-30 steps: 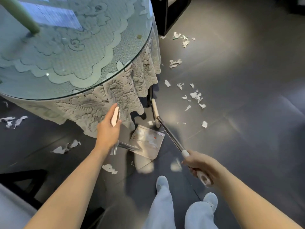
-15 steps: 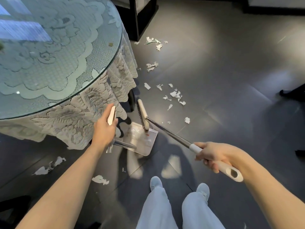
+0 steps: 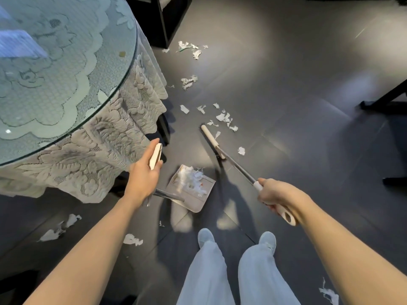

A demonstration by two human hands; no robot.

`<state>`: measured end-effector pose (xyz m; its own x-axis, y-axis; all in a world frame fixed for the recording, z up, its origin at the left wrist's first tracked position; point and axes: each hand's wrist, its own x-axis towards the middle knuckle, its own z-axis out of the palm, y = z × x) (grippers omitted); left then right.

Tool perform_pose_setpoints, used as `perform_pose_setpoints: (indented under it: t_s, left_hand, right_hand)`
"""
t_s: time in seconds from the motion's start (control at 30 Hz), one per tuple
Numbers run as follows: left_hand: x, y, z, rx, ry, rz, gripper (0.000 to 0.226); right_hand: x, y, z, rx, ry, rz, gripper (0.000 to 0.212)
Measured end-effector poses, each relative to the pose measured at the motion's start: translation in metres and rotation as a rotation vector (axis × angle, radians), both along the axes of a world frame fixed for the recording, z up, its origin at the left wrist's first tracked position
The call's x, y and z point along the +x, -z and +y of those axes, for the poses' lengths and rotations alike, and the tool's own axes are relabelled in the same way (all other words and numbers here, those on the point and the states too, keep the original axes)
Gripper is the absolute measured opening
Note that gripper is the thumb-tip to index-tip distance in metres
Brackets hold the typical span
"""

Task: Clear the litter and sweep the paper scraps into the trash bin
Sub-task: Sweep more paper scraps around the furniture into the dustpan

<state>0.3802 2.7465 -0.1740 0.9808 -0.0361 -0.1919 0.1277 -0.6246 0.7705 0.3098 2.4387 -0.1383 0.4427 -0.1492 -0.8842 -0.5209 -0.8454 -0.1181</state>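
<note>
Lace-covered round table [image 3: 66, 89] far left; left hand [image 3: 144, 176] grips dustpan handle [image 3: 155, 155], dustpan [image 3: 193, 198] on floor holding scraps; broom [image 3: 214, 143] head beside scattered paper scraps [image 3: 224, 117]; right hand [image 3: 275, 193] wrapped around broom grip; trash bin unseen

Open dark floor [image 3: 297, 89] filled frame centre and right; lace-draped round table [image 3: 66, 84] blocked upper left, black furniture base [image 3: 383, 102] blocked right edge.
</note>
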Motion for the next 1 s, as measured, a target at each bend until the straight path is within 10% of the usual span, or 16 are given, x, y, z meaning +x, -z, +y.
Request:
perform_pose_setpoints:
  t_s: [0.27,1.0]
  left_hand:
    - [0.018,-0.001,-0.021,-0.058,-0.008,-0.029,0.059]
    - [0.013,-0.008,-0.164,-0.032,0.065,0.003,0.058]
  right_hand:
    - [-0.04,-0.01,0.007,0.172,0.001,0.189,0.046]
    - [-0.039,-0.009,-0.113,-0.04,0.197,-0.108,0.038]
